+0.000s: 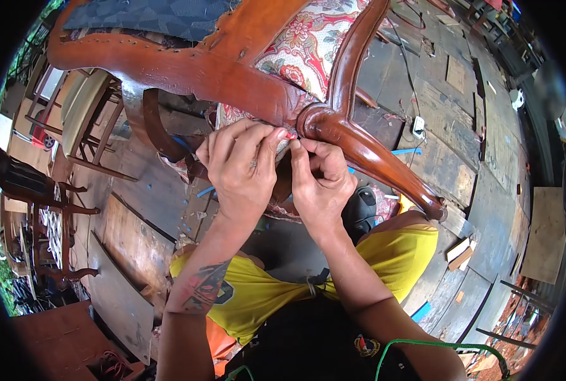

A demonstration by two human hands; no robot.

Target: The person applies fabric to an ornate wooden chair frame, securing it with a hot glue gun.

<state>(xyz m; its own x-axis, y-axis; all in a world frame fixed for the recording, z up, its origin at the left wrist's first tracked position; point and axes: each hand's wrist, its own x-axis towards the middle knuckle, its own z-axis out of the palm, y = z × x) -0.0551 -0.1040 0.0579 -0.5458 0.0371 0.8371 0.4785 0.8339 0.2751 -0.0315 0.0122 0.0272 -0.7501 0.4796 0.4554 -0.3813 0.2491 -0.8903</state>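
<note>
Nearest are the person's yellow shorts [397, 254], with a dark shoe [361, 206] in front of them. Above the lap, both hands meet at the chair [188, 70], which lies across the near floor with its underside partly in view. The left hand [242, 165] pinches a small red edge of cloth [290, 134] between thumb and fingertips, right beside the top of the carved leg [372, 152]. The right hand [324, 184] works close against it, thumb and forefinger drawn together; whether they grip the edge or something tiny is too small to tell.

Patterned cloth [308, 44] covers the panel between the wood rails and looks smooth, so that part seems done. The edge at the leg joint looks unfinished, judging by the two hands on it. Along the rail, the blue cloth [150, 20] has a ragged edge above a row of small marks, which suggests that side is incomplete; whether it is old cover or lining is unclear.

Farther off, wood blocks [459, 254] and a white socket [418, 127] lie on the board floor [397, 70]. A beige-seated chair [83, 105] stands beyond to the left.
</note>
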